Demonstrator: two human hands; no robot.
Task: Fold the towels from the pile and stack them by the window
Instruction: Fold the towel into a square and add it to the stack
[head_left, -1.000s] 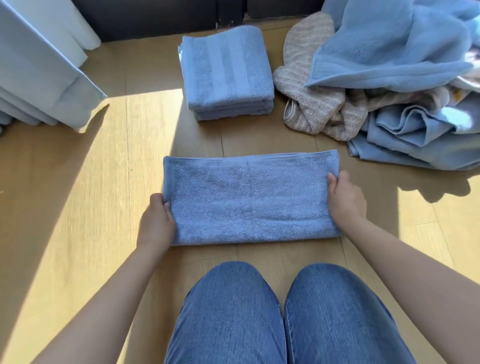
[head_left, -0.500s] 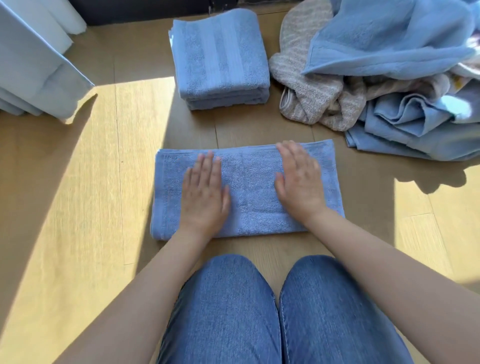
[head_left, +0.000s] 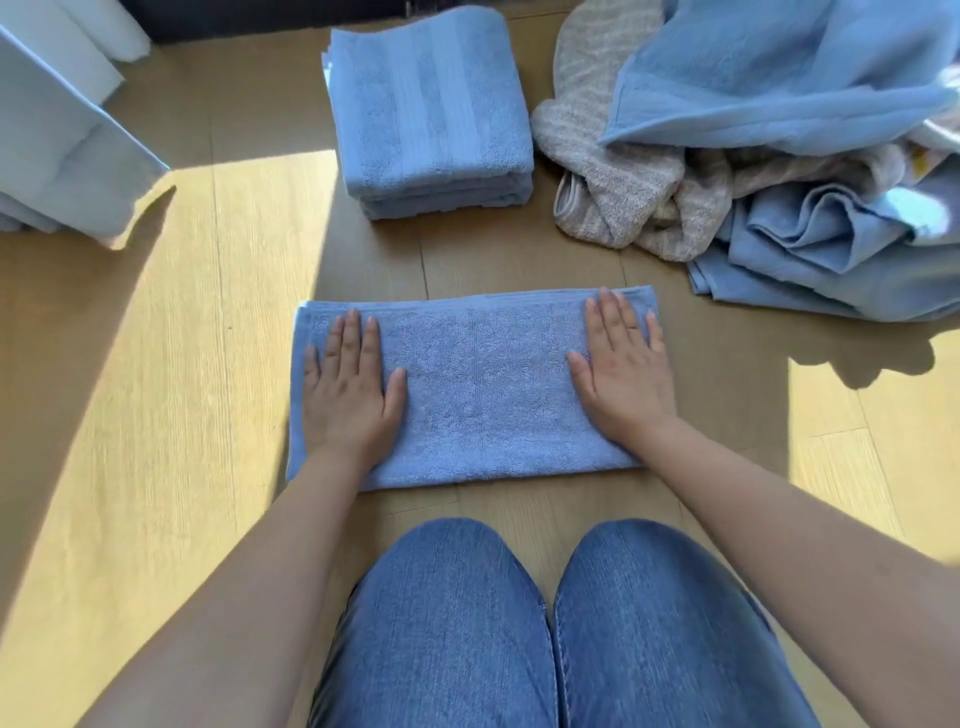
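Note:
A blue towel (head_left: 478, 395), folded into a long strip, lies flat on the wooden floor in front of my knees. My left hand (head_left: 348, 389) presses flat on its left end, fingers straight. My right hand (head_left: 623, 379) presses flat on its right end in the same way. Beyond it, a stack of folded blue towels (head_left: 431, 109) sits near the dark window base. At the upper right is the unfolded pile (head_left: 769, 145) of blue and beige towels.
A pale curtain (head_left: 57, 135) hangs down to the floor at the upper left. My knees in blue jeans (head_left: 519, 634) fill the bottom centre. Sunlit bare floor (head_left: 156, 415) stretches to the left of the towel.
My hands went from holding the towel's two ends to pressing flat near its middle, then slid apart outward to the ends. The towel stays flat in place.

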